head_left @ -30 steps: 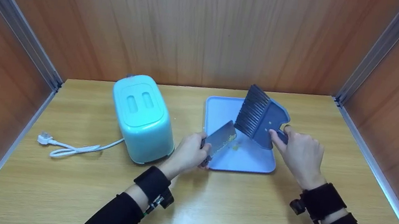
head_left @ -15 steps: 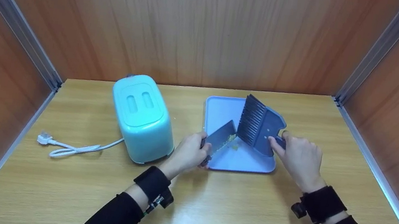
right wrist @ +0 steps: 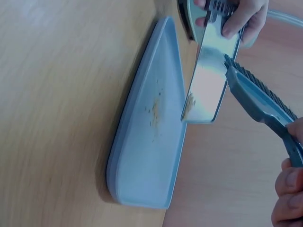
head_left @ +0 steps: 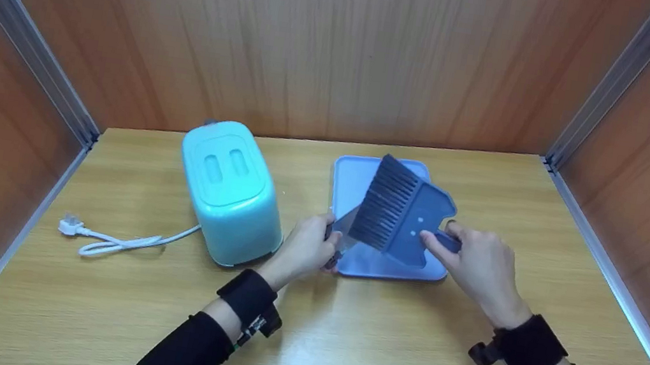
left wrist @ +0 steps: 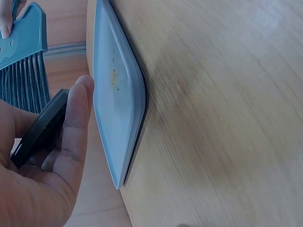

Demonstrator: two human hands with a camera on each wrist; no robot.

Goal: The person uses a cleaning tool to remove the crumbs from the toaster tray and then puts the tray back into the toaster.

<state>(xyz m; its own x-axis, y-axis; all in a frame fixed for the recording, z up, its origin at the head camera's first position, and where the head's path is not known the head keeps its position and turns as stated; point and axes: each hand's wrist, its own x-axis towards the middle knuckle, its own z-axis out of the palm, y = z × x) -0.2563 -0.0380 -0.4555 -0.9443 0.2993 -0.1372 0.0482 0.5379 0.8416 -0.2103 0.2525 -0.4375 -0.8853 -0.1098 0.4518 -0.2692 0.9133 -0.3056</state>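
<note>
My left hand [head_left: 306, 244] grips the dark slotted end of a shiny metal crumb tray [right wrist: 204, 87], tilted above the blue tray [head_left: 351, 180]. Some crumbs cling to its lower end. In my right hand [head_left: 483, 267] is the handle of a blue hand brush [head_left: 422, 219] with dark bristles. The bristles hang over the crumb tray and hide most of it in the head view; in the right wrist view their near end is at its surface, but I cannot tell whether they touch. More crumbs [right wrist: 155, 112] lie scattered on the blue tray.
A turquoise toaster [head_left: 233, 194] with a closed lid stands left of my left hand. Its white cord and plug [head_left: 72, 226] lie on the wooden table at the left. Wooden panels [head_left: 332, 48] enclose the back and both sides.
The brush has come down and then swept left, from beside the crumb tray to over it. My left hand and the crumb tray have hardly moved.
</note>
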